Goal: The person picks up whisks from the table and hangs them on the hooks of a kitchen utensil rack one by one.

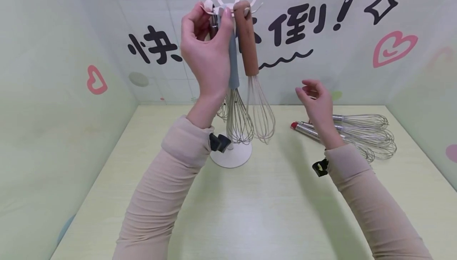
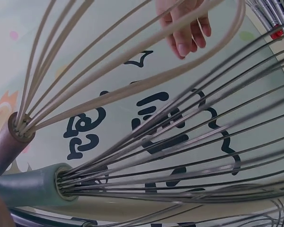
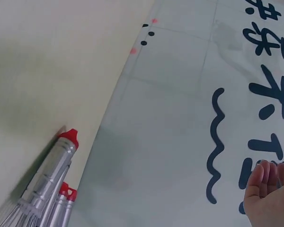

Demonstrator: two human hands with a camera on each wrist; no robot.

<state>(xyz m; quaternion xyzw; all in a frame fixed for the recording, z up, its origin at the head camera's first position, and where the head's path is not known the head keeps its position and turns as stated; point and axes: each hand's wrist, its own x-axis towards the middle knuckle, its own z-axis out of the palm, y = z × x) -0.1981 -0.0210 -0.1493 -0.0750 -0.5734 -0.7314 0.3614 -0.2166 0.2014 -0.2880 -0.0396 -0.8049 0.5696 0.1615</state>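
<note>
Left hand (image 1: 205, 49) pinching the grey-handled whisk (image 1: 233, 63) near its hook end, right hand (image 1: 315, 101) loosely open, empty; likely light, stiff-handled, springy wires, best gripped by the handle.

Even, bright, diffuse light fills all three views, with no glare. Soft shadows fall on the table (image 1: 271, 212) under both forearms and just beside the white stand's base (image 1: 232, 156). The head view bends straight wall edges toward its borders. In the left wrist view the whisk wires (image 2: 180, 142) nearest the lens are blurred; the right hand (image 2: 187, 28) beyond them is fairly sharp.
</note>
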